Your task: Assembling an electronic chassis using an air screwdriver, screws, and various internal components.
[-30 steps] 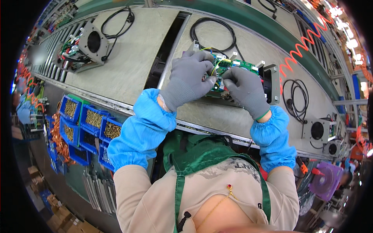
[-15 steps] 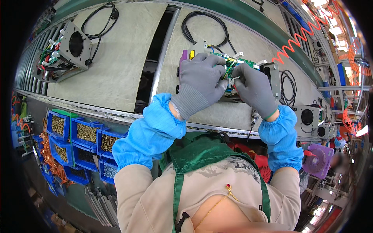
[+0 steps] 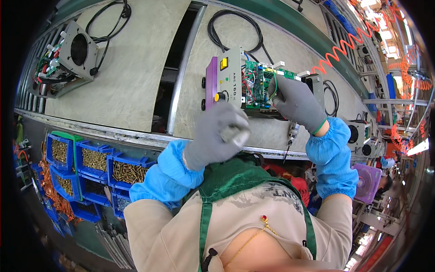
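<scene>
Your R hand (image 3: 297, 102) at board (image 3: 258, 89), fingers by green wire (image 3: 275, 85) (pinch hidden, can't tell). L hand (image 3: 218, 133) blurred, half-curled nr unit (image 3: 233, 81), contents unclear. Unit on bench (image 3: 268, 132). Risk: stray tug could loosen wire.

Bright, fairly even light covers the pale surface (image 3: 122, 77), while white lamps (image 3: 418, 148) on the right glare and wash out. The left hand (image 3: 213, 136) is smeared by motion blur; the right hand (image 3: 297, 102) looks sharper. Fisheye distortion bends straight edges, and the outer rim falls to black.
</scene>
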`<state>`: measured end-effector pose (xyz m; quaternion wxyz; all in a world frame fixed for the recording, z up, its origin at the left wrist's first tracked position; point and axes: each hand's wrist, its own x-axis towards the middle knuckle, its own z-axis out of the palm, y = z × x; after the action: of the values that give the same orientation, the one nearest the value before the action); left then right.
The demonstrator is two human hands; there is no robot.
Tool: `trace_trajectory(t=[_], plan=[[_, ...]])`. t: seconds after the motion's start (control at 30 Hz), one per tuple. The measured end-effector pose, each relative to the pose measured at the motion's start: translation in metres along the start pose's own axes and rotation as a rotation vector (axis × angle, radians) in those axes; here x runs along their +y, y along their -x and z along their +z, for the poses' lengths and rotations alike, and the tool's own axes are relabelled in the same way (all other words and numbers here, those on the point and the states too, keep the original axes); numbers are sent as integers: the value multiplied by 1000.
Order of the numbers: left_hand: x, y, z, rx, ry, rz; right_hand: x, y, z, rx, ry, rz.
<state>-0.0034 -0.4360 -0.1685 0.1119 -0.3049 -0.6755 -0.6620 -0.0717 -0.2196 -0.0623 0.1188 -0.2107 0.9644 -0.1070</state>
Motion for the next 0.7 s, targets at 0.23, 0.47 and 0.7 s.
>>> trace_trajectory(t=[0.23, 0.47, 0.7], plan=[[-17, -6, 50, 19, 660, -719, -2, -1, 5, 39, 18, -13], [-33, -2, 70, 81, 925, -774, -15, -8, 16, 150, 210, -94], [-34, -10, 83, 173, 860, -853, 3, -14, 5, 6, -29, 63]])
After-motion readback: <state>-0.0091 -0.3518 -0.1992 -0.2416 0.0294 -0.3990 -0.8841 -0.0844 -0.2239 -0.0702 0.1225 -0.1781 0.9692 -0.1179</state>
